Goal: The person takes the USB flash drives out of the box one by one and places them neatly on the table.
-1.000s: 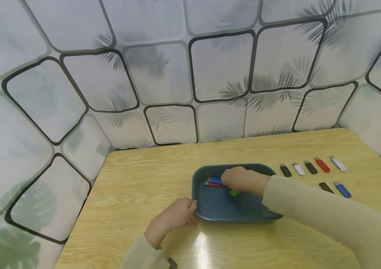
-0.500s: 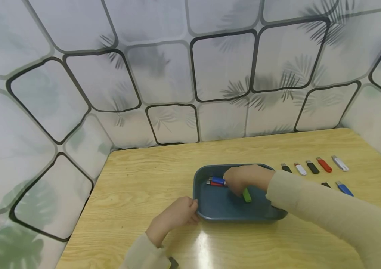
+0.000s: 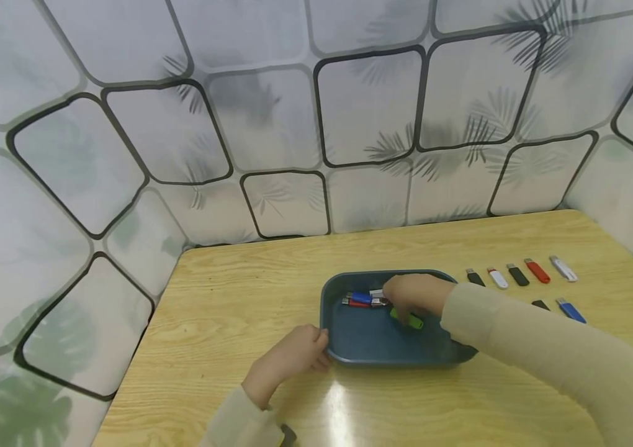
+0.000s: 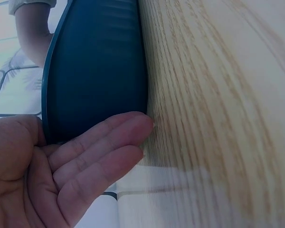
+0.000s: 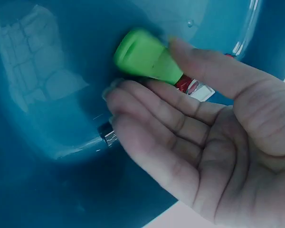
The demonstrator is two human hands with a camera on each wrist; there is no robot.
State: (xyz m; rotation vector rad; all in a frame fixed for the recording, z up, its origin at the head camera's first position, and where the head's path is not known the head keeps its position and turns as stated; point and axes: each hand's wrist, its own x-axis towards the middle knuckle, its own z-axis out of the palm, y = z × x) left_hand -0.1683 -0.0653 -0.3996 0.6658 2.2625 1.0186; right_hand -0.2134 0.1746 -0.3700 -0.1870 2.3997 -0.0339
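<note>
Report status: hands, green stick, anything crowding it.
Left hand open, fingers flat against blue tray outer wall. Right hand inside tray, pinching green USB stick. Blue and red sticks lie close beside it in the tray.

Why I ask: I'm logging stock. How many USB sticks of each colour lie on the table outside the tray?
Black sticks: 3
White sticks: 2
Red stick: 1
Blue stick: 1
Total: 7

Soft, even light with a glare patch on the table [image 3: 344, 403]; wrist views are blurred, head view bends at its edges.
</note>
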